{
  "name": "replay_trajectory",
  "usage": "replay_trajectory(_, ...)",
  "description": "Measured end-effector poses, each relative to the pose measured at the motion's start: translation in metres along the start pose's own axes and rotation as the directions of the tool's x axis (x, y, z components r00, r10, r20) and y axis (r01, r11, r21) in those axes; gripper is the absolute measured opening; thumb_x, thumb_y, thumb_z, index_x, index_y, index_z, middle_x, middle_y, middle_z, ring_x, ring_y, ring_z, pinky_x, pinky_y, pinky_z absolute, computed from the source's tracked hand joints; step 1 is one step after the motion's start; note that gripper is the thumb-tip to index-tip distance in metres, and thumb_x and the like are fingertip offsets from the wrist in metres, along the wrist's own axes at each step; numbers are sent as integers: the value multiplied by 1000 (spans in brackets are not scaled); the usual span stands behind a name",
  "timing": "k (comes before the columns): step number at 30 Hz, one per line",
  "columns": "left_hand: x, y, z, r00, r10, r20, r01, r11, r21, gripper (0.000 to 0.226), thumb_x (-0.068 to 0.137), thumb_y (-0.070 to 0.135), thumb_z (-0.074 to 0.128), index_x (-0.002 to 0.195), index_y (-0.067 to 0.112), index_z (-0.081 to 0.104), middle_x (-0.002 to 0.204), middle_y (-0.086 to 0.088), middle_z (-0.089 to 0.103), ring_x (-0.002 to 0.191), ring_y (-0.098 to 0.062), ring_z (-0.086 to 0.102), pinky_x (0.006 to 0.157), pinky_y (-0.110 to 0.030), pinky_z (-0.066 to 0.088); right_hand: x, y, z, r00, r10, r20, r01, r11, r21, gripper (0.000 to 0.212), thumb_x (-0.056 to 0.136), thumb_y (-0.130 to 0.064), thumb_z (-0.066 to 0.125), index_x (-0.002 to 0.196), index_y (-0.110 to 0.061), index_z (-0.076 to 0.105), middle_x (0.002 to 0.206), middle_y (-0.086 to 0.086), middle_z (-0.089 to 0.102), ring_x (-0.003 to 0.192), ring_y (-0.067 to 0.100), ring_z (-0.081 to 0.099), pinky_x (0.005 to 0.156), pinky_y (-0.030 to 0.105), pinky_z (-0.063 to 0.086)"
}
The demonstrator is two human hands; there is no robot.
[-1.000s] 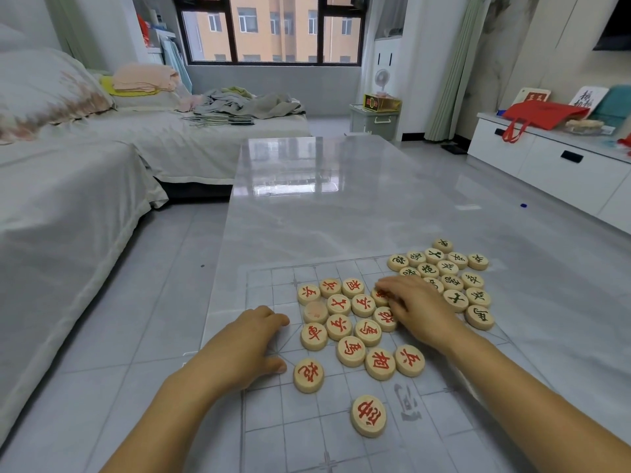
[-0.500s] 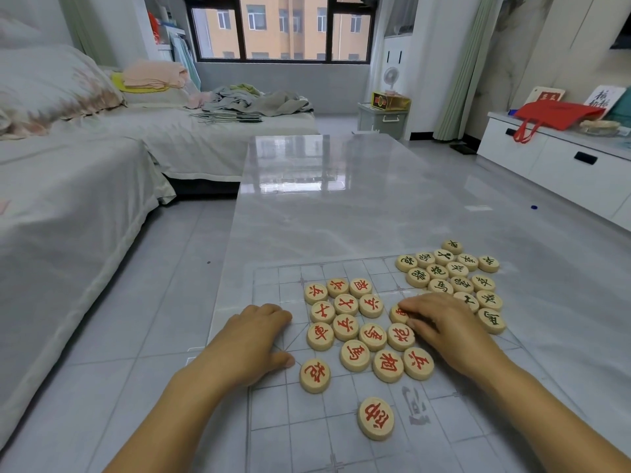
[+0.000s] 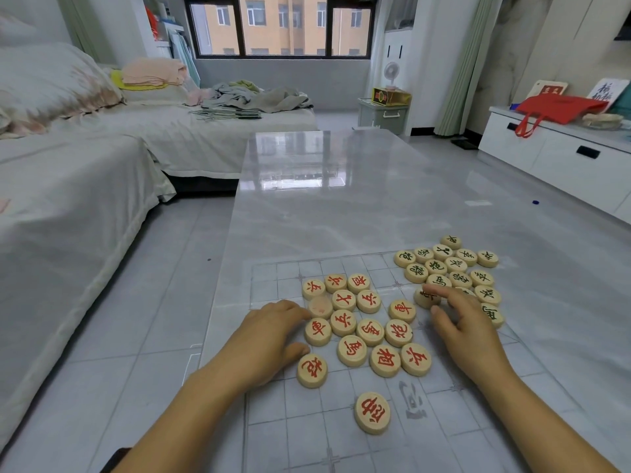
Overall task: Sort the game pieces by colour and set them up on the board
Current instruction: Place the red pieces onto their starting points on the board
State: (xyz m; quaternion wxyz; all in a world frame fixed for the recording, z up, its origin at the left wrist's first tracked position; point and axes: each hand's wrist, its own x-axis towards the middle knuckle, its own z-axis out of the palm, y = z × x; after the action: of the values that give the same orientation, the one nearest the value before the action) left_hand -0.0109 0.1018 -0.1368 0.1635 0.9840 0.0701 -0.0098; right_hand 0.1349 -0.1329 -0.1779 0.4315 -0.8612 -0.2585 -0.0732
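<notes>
Head view only. The board (image 3: 307, 421), a see-through gridded sheet, is laid on the near end of a glossy grey table (image 3: 324, 199).

The red pieces (image 3: 370, 331) are bunched over the board's middle, faces up. One blank-faced disc (image 3: 321, 307) is mixed in on that bunch's left side. One red piece (image 3: 372, 413) is set apart toward the board's near edge. Another red piece (image 3: 311, 370) sits nearer the board's left edge.

The dark-lettered pieces (image 3: 454, 264) are packed together around the board's far right corner.

The left hand (image 3: 269, 339) is rested at the board's left edge with the fingers loosely curled and nothing grasped. Its fingertips are brought right up to the blank disc, and the thumb is parked just beside the leftmost red pieces.

The right hand (image 3: 467, 332) is spread out flat-ish toward the board's right side, released, nothing pinched. Only its index fingertip is pressed on one piece (image 3: 426, 297) lying between the two groups. That piece's mark is half covered by the finger, so the colour is hard to call, maybe red. A few dark pieces are partly hidden under this hand's other fingers.

Well beyond the board's right side, a red bag (image 3: 560, 109) is left on a white cabinet (image 3: 546, 158).
</notes>
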Motion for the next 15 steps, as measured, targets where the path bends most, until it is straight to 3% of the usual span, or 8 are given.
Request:
replay_trajectory(4, 2, 4, 4, 1000, 11, -26, -11, 1000, 9, 49, 90, 36, 53, 137, 29, 39, 139, 8, 44, 126, -12, 40, 106, -26, 32, 0, 0, 0, 999, 52, 3, -52, 993, 102, 32, 89, -4, 50, 115, -22, 58, 114, -6, 58, 112, 10, 46, 89, 26, 36)
replay_trajectory(15, 1, -4, 0, 1000, -21, -10, 21, 1000, -9, 37, 91, 32, 54, 128, 28, 48, 130, 7, 49, 117, -11, 47, 99, -25, 40, -1, -1, -3, 992, 124, 11, -123, 962, 243, 30, 89, -1, 47, 105, -24, 60, 109, -6, 61, 104, 7, 52, 78, 14, 38)
